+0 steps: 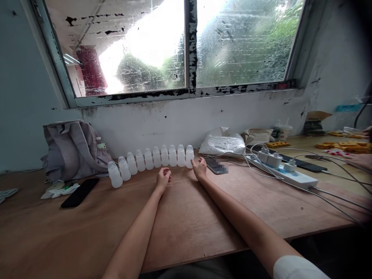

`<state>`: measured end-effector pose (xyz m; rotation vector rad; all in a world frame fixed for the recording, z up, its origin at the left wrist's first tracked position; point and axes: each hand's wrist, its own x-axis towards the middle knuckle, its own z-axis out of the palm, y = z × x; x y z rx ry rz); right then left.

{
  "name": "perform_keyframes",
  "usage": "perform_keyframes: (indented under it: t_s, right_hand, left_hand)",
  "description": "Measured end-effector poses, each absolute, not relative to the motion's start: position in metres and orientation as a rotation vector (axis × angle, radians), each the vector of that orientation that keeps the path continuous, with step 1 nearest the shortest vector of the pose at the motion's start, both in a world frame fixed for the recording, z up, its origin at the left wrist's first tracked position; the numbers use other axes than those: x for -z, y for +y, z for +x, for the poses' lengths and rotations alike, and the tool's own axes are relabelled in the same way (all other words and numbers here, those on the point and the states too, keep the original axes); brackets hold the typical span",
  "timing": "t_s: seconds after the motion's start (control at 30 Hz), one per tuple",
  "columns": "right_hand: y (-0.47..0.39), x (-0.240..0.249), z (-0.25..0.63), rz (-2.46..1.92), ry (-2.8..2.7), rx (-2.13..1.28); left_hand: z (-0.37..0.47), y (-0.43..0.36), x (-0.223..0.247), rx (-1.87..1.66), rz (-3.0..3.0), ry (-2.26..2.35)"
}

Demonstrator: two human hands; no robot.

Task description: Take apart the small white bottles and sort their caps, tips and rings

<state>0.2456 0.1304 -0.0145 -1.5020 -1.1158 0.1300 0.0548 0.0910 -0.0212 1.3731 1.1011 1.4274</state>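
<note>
Several frosted white bottles with clear caps stand upright in a curved row on the brown wooden table. The leftmost bottle is nearest to me, and the rightmost bottle stands beside my right hand. That hand has its fingers apart, thumb and fingertips close to the bottle; whether they touch it I cannot tell. My left hand hovers low in front of the middle of the row, fingers curled loosely, and nothing shows in it.
A grey backpack and a black phone lie left. Right are another phone, a silver package, a power strip with trailing cables, yellow pieces and another person's hand. A window is above.
</note>
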Motion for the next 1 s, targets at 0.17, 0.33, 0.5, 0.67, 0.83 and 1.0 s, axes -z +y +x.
perform_keyframes:
  t_s: [0.17, 0.33, 0.5, 0.67, 0.83, 1.0]
  right_hand:
    - [0.097, 0.013, 0.246, -1.269, -1.59, -0.028]
    - [0.08, 0.018, 0.227, -1.095, -1.93, 0.089]
    - [0.078, 0.021, 0.212, -1.061, -1.986, 0.115]
    - [0.075, 0.02, 0.212, -1.053, -2.044, 0.12]
    - [0.073, 0.019, 0.212, -1.031, -1.995, 0.035]
    - [0.067, 0.008, 0.207, -1.041, -1.689, -0.465]
  left_hand:
    - [0.044, 0.056, 0.008, -1.309, 1.986, 1.079]
    - [-0.028, 0.037, -0.028, -1.46, 2.667, 1.322]
    - [-0.103, 0.046, -0.032, -2.241, 2.165, 1.891]
    - [-0.132, 0.075, 0.005, -2.133, 1.426, 2.163]
    - [-0.135, 0.08, 0.018, -2.063, 1.206, 2.171]
    - [-0.117, 0.059, -0.004, -2.18, 1.886, 2.125]
